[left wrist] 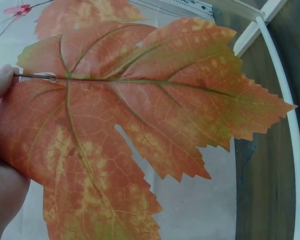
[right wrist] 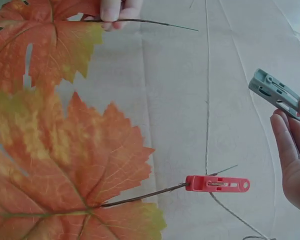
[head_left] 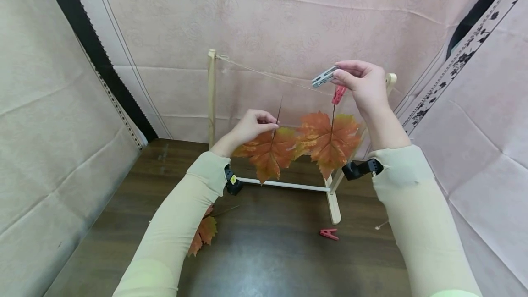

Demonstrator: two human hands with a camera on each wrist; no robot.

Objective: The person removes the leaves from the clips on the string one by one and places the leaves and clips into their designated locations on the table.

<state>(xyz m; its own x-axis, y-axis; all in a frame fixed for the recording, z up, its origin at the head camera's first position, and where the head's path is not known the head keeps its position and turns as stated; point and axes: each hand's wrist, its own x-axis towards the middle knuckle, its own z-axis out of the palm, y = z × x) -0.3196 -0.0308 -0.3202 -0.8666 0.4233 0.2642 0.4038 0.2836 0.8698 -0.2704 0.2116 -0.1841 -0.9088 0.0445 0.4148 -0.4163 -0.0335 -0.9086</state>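
My left hand (head_left: 257, 126) pinches the stem of an orange artificial maple leaf (head_left: 270, 152), whose stem tip points up just below the string (head_left: 268, 74). In my right hand (head_left: 363, 84) a grey-blue clothespin (right wrist: 275, 92) is held between thumb and fingers, beside the string. A red clothespin (right wrist: 217, 183) clips a second orange leaf (head_left: 330, 141) by its stem to the string. The two leaves overlap slightly at their edges in the head view.
The string runs between two wooden posts (head_left: 212, 100) of a stand with a white lower bar (head_left: 284, 185). On the dark table lie a red clothespin (head_left: 329, 234) and another leaf (head_left: 205, 233), partly hidden by my left sleeve. Pale cloth walls (head_left: 264, 22) surround the table.
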